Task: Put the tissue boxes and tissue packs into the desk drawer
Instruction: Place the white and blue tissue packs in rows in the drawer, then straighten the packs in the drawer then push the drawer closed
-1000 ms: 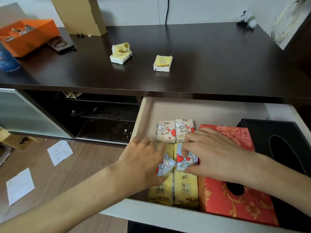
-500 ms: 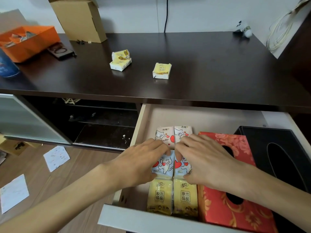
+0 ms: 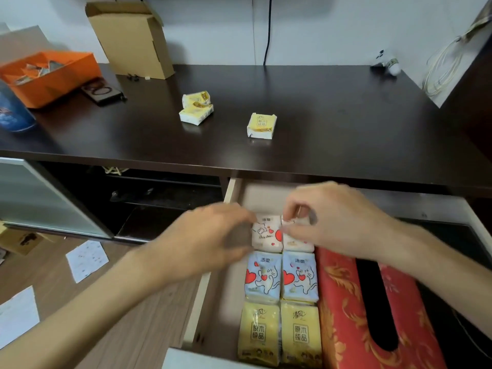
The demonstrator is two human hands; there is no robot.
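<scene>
The desk drawer (image 3: 198, 310) is pulled out. Inside lie two columns of tissue packs: two white packs (image 3: 267, 235) at the back, two blue packs (image 3: 263, 275) in the middle, two yellow packs (image 3: 259, 331) at the front. A red tissue box (image 3: 346, 302) lies to their right, with a black tissue box (image 3: 452, 243) beyond it. My right hand (image 3: 335, 219) pinches the back end of the right white pack (image 3: 296, 242). My left hand (image 3: 207, 241), blurred, has spread fingers at the left white pack's edge. Three yellow packs remain on the desk, two together (image 3: 197, 110) and one alone (image 3: 261, 125).
The dark desk top (image 3: 332, 123) also carries an orange tray (image 3: 50, 75), a cardboard box (image 3: 133, 38), a dark phone-like item (image 3: 102, 93) and a blue container (image 3: 12, 110). Cables hang at the right wall (image 3: 442, 73). Papers (image 3: 86, 259) lie on the wooden floor.
Both hands have left the blue packs and moved back to the white packs. The blue packs now lie flat in the row. The view has tilted a little lower.
</scene>
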